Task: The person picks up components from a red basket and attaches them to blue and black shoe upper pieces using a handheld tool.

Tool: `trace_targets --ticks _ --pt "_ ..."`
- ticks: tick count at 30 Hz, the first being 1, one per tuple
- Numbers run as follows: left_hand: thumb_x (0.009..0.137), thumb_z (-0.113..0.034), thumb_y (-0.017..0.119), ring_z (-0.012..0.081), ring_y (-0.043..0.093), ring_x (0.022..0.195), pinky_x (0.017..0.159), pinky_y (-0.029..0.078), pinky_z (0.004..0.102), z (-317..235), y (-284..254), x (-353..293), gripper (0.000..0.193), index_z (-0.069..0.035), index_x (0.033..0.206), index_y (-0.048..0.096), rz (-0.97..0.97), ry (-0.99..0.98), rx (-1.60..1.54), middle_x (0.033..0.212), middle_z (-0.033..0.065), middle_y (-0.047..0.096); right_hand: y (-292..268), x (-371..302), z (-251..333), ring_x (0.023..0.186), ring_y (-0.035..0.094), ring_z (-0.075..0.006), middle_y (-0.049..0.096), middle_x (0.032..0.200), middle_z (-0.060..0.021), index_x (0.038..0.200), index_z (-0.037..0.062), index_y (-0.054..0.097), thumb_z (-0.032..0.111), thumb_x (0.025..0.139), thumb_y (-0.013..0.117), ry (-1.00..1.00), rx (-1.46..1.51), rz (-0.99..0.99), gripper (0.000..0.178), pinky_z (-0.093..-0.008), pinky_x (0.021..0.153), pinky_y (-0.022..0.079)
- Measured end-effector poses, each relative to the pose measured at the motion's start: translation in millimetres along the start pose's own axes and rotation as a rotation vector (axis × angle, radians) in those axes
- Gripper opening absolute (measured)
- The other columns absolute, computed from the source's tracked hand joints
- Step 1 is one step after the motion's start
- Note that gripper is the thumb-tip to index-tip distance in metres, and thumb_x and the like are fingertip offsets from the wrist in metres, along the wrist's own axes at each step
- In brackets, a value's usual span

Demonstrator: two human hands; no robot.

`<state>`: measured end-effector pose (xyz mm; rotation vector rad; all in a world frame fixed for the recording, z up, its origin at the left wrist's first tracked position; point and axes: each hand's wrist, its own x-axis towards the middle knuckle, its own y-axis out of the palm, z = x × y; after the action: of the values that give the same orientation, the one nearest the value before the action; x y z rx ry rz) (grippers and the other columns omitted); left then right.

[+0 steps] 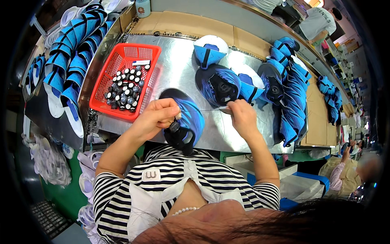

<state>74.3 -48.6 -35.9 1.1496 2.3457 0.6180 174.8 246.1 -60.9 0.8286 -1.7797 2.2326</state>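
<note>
A thin dark thread (205, 110) is stretched nearly level between my two hands above the metal table. My left hand (154, 118) is closed in a pinch at the thread's left end. Just below those fingers sit a small round black dial (175, 126) and a blue-and-black shoe upper (196, 120), which lies at the table's near edge. Whether my left fingers also touch the dial is hard to make out. On the right, my right hand (244, 118) pinches the other end of the thread, with its fingertips partly hidden.
A red plastic basket (140, 46) at the left holds many black-and-white dials and a white tube (141, 63). More blue shoe uppers (219, 83) stand at the far side, with a stacked row (293, 110) on the right. Other stacks (79, 36) lie far left. A person (319, 24) stands beyond the partition.
</note>
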Motion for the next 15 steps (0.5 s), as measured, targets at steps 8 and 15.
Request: trace_targets --ticks 8,15 --pt "0.091 -0.007 0.061 0.0159 0.059 0.067 0.062 0.046 0.0275 -66.6 -20.3 76.1 0.006 -0.001 0.090 0.062 -0.440 1.121 1.033 0.075 0.0070 0.061 -19.6 3.7 -25.8 0.086 0.055 -0.0266 0.059 0.101 -0.0066 0.116 0.0072 0.060 0.019 0.072 0.074 0.034 0.012 0.141 0.047 -0.0369 0.072 0.041" --pt "0.073 -0.033 0.077 0.0415 0.043 0.125 0.108 0.031 0.0466 -72.5 -26.7 112.3 0.089 -0.005 0.144 0.031 -0.356 1.078 1.712 0.139 0.0226 0.042 31.1 -0.9 10.6 0.083 0.059 -0.0303 0.058 0.095 -0.0113 0.097 0.0056 0.063 0.002 0.073 0.070 0.005 0.275 0.146 0.026 -0.0372 0.069 0.049"
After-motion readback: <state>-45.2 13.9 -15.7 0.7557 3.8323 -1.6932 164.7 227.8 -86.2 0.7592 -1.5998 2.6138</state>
